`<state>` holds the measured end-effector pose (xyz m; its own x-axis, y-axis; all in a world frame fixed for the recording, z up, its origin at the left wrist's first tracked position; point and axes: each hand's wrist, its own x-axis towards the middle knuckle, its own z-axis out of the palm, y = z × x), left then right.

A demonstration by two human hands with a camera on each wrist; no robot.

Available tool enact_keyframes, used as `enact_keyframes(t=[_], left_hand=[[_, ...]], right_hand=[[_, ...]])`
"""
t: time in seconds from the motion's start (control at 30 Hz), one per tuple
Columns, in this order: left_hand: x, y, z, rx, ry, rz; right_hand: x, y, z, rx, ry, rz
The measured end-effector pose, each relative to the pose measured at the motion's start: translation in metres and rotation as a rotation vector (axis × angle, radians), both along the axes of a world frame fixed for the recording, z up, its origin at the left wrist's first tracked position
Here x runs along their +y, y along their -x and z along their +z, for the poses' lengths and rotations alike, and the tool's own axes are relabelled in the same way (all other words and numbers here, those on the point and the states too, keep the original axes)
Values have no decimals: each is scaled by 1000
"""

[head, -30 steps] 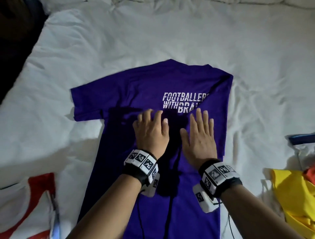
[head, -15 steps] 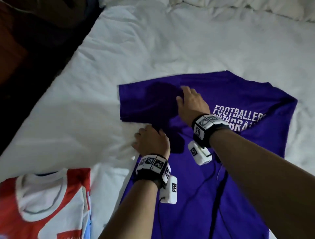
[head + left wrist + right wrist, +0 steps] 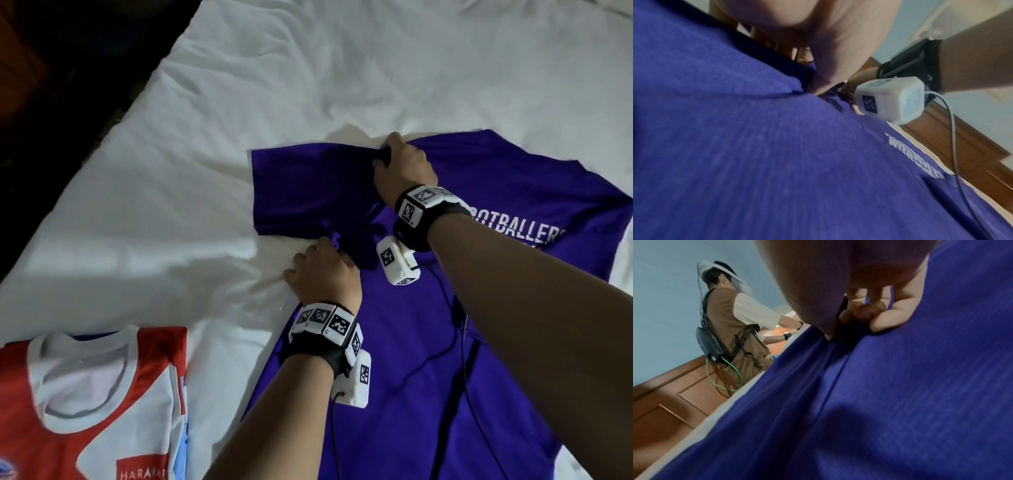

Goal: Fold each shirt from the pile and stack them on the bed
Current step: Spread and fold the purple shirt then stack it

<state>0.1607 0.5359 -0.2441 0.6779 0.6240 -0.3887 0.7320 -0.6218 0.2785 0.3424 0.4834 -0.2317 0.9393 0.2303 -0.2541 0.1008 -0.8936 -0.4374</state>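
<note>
Purple T-shirt (image 3: 428, 342) lies flat on the white bed (image 3: 308, 85), print side up, collar end away from the person. Right hand (image 3: 402, 171) pinches the shoulder seam at the top edge, left hand (image 3: 323, 270) pinches the fabric at the underarm by the sleeve (image 3: 301, 195); both grips closed on cloth, fingers curled, the wrist views confirm it. Looks like the sleeve-side fold is about to start. Risks: the two pinch points aren't lined up, so the fold could come out skewed; the thin knit may slip or bunch; the dangling wrist-camera cables (image 3: 455, 325) could snag the fabric. Readable: "OTBALLER" in white on the chest, start covered by the wristband. A folded red-and-white jersey (image 3: 85, 394) near the left forearm reads "HARAPA", cut off.
</note>
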Motion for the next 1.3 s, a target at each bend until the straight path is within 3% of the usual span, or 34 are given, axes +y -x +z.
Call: enact_keyframes(t=[0.3, 0.47, 0.63, 0.77, 1.07, 1.3], left_hand=[[-80, 29, 42, -310, 170, -46], [-148, 25, 41, -325, 164, -158], [-190, 27, 27, -322, 94, -284], [-189, 49, 27, -181, 106, -404], [-133, 175, 26, -6, -26, -608], [-93, 254, 37, 30, -214, -664]], right_hand=[[-77, 13, 51, -143, -42, -9], [-141, 27, 66, -221, -5, -20], [-185, 35, 59, -146, 46, -39], [-195, 76, 50, -50, -23, -82], [-174, 254, 20, 182, -62, -252], [-162, 309, 19, 281, -144, -366]])
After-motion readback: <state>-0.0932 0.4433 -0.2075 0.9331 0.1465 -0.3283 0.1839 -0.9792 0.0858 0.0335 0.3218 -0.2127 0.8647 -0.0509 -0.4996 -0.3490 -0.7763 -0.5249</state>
